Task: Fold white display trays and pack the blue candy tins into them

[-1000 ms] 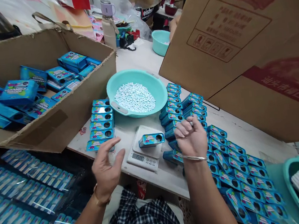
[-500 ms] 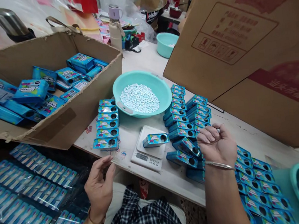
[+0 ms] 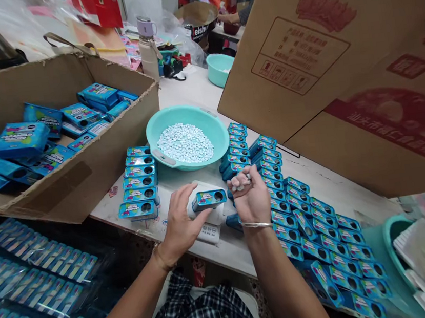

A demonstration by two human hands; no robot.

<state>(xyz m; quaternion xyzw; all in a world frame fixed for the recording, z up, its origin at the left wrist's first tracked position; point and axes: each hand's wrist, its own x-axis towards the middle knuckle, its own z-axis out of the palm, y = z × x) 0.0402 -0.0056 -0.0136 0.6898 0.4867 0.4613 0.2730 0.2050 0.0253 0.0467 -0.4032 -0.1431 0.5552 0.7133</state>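
On the white digital kitchen scale (image 3: 208, 232) stands a blue candy tin (image 3: 210, 198), its dark round opening facing up. My left hand (image 3: 179, 224) is at the tin's left end, thumb in front and fingers behind, spread apart; I cannot tell whether they touch it. Part of the scale is covered by this hand. Just right of the tin, my right hand (image 3: 254, 197) is palm up with curled fingers, holding several small white candies (image 3: 239, 182). Behind both hands, a turquoise basin (image 3: 216, 127) holds a heap of the same candies.
A row of blue tins (image 3: 139, 195) stands left of the scale, and many more tins (image 3: 322, 233) fill the right side. An open carton (image 3: 118, 145) of tins is at left, with a large cardboard box (image 3: 302, 65) at right. Packed tins (image 3: 29, 274) lie lower left.
My left hand has moved right and forward to the tin on the scale. My right hand has come left, close to the tin. The view has shifted right; another person's arm shows at the back.
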